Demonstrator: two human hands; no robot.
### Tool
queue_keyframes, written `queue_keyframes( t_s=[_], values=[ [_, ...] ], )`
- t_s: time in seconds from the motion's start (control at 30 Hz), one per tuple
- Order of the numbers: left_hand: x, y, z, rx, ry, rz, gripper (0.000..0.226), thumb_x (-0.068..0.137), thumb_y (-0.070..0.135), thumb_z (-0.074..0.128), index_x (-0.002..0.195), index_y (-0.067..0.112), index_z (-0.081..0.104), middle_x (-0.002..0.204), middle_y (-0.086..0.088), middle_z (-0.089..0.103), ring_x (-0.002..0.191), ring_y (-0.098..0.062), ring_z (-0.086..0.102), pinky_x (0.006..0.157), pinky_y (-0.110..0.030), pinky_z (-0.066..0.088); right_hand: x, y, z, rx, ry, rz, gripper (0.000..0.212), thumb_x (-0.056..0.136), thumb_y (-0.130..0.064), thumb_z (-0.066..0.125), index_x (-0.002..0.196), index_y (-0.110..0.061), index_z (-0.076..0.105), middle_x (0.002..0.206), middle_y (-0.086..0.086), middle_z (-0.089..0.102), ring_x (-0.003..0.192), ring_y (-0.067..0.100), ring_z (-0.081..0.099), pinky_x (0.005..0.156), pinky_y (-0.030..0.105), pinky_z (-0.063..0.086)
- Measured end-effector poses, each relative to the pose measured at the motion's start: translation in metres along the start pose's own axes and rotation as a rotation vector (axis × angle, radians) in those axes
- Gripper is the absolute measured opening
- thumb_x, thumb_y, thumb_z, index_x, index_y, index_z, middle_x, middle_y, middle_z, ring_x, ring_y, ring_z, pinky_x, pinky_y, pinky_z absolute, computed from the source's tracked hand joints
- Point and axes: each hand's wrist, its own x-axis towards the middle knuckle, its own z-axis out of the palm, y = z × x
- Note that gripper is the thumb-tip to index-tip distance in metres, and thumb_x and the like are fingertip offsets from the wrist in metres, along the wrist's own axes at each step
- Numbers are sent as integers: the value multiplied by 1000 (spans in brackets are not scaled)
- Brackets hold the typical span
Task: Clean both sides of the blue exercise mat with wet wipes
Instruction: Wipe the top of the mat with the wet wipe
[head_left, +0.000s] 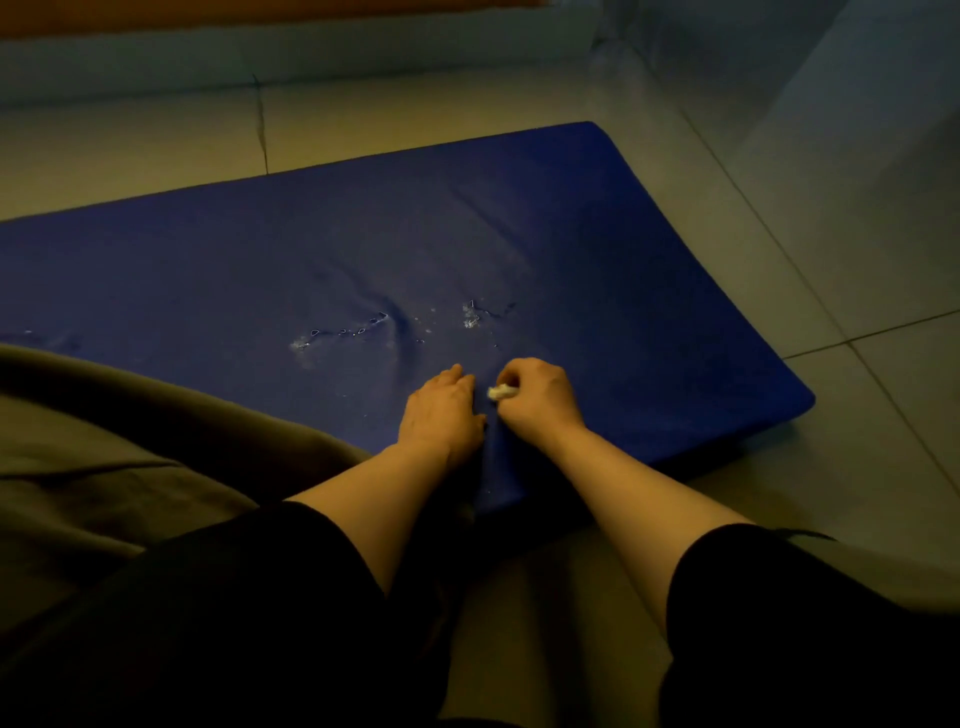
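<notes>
Dark sleeves (234, 597) nearest. Left hand (441, 415) flat, fingers straight, pressing the blue mat (571, 234). Right hand (540, 397) clenched round a balled wet wipe (500, 392), between both sets of fingers. Beyond the fingertips, scuffed tears (363, 330): likely to snag and shred the wipe.

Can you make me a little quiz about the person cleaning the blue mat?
1. True or false: the right hand grips a small white wipe.
2. What does the left hand do? A) lifts the mat's corner B) rests flat on the blue mat C) holds a bottle
3. Fill in: the pale scuffed marks lie on the mat just ___ the hands, farther from the person.

Key: 1 true; 2 B; 3 beyond.
</notes>
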Motion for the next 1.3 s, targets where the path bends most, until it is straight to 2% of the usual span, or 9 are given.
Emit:
queue_keyframes(
  t_s=[0.13,0.3,0.43,0.53,0.67,0.8,1.0,1.2,1.3],
  values=[
    [3,9,-4,-64,-77,-101,37,93,16,51,126,0,49,141,-17,42,138,-32,29,111,-40,30,-2,-7,-1,-62,-61,-54,14,78,-10,65,87,-1,69,92,18,67,88,31,61,72,37,48],
    [10,22,-11,-40,-147,-176,46,95,16,46,139,2,41,149,-17,34,141,-33,25,115,-46,26,19,27,-26,-97,74,249,15,83,-18,68,85,-3,68,92,17,68,87,32,62,70,34,49],
    [16,38,-7,31,-137,-241,46,99,19,41,143,8,39,151,-18,33,141,-33,27,116,-42,26,23,-3,-6,-43,-89,14,13,82,-10,62,90,-4,70,94,16,68,89,28,62,72,32,47],
    [22,48,-9,50,-88,-294,35,97,15,45,131,11,51,138,-14,49,129,-31,45,105,-37,40,34,7,-5,-14,-85,-2,12,83,-9,60,88,-3,70,92,16,68,87,27,62,69,30,44],
    [29,45,-19,76,-42,-340,21,92,9,50,111,10,59,120,-10,60,111,-31,58,78,-34,45,65,52,-30,-17,51,178,11,85,-16,65,83,-5,65,93,14,66,86,30,61,65,28,44],
    [31,42,-24,29,-30,-368,22,92,16,54,114,12,59,123,-9,57,110,-31,58,81,-38,49,67,39,-22,-24,61,119,15,84,-13,64,89,1,66,97,19,66,90,35,61,72,35,48],
    [28,27,-47,120,-113,-247,26,91,21,56,113,7,57,124,-13,52,110,-32,56,77,-33,40,50,1,6,-53,-131,-186,16,83,-13,60,95,-5,67,105,16,62,97,33,58,77,34,45],
    [41,14,-61,137,-267,-176,35,92,19,58,124,6,59,126,-13,59,108,-29,57,87,-35,45,75,46,-32,-92,84,110,13,88,-10,57,91,1,64,103,18,62,91,35,58,69,33,43],
    [47,6,-56,147,-299,-150,32,94,23,56,122,9,59,125,-10,59,112,-30,57,89,-36,46,64,25,-11,-41,79,84,10,86,-10,60,87,-1,65,99,18,64,89,34,59,69,35,45]
  ],
)
